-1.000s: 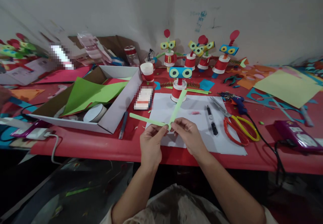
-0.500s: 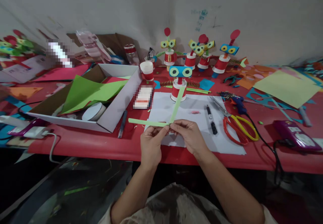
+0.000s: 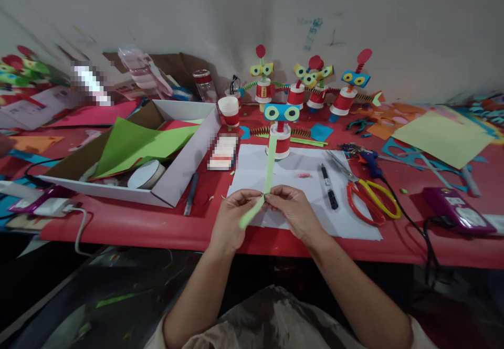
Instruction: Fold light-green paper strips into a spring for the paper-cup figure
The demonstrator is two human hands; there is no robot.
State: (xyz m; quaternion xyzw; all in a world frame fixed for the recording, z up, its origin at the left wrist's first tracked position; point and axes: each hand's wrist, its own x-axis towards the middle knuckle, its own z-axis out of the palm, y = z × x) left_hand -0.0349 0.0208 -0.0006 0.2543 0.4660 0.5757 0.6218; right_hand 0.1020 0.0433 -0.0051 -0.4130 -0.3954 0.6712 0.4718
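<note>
Below the near edge of the white paper (image 3: pixel 289 173), both forearms (image 3: pixel 199 286) are being held angled inward, the left hand (image 3: pixel 230 220) and right hand (image 3: pixel 295 210) being poised almost together above that edge. Their fingers are being curled, and light-green paper strips (image 3: pixel 270 170) are being pinched at their meeting point between both hands' thumbs and fingertips. Scissors (image 3: pixel 357 181) are being supported across the paper's right edge; a paper-cup robot (image 3: pixel 282 141) is being stood at its far edge.
</note>
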